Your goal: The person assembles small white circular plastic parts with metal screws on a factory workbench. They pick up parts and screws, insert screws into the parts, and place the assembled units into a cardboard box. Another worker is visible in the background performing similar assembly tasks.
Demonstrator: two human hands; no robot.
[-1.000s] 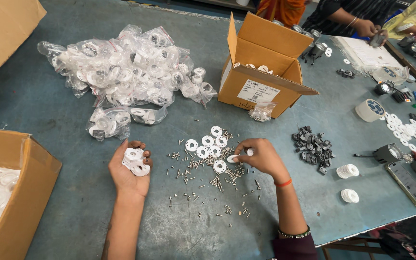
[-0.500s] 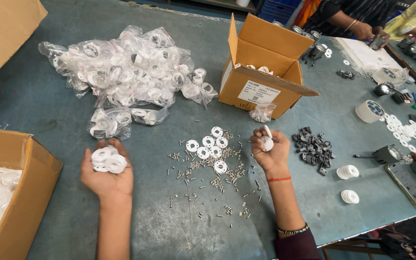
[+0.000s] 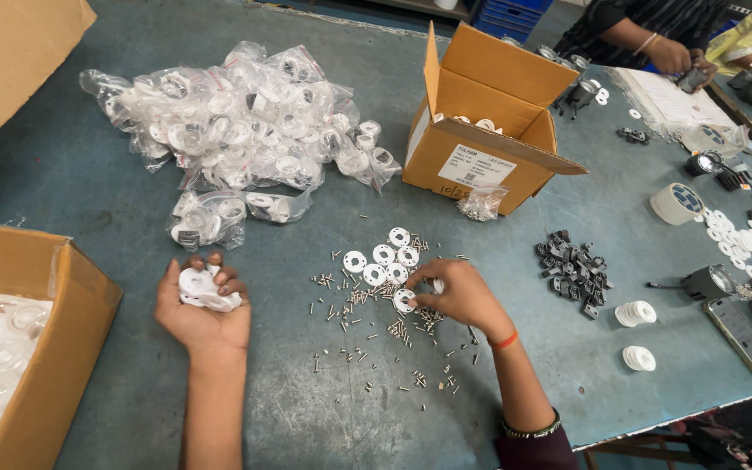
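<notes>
- Left hand (image 3: pixel 202 305): palm up, fingers curled around a small stack of white plastic discs (image 3: pixel 204 289); it rests on the table near the left cardboard box (image 3: pixel 54 348). Half a second ago it lay in much the same place with the same load.
- Right hand (image 3: pixel 456 294): down on the table again at the edge of the loose white discs (image 3: pixel 382 261), fingertips pinching one disc (image 3: pixel 406 301) that lies among the screws. Half a second ago this hand was lifted, clear of the group, with a white piece in it; it has since come back to the pile, so another disc is being picked up.
- Small metal screws (image 3: pixel 367 322): scattered over the blue-grey table (image 3: pixel 115 200), between and below both hands.
- Bagged white parts (image 3: pixel 237 130): a heap of clear plastic bags, well beyond the left hand.
- Open cardboard box (image 3: pixel 480 139): beyond the loose discs, flaps up, a few white parts inside.
- Black clips (image 3: pixel 572 270): a small pile to the right of the right hand.
- Other people's hands (image 3: pixel 672 57): at the far right corner, busy with their own parts.
</notes>
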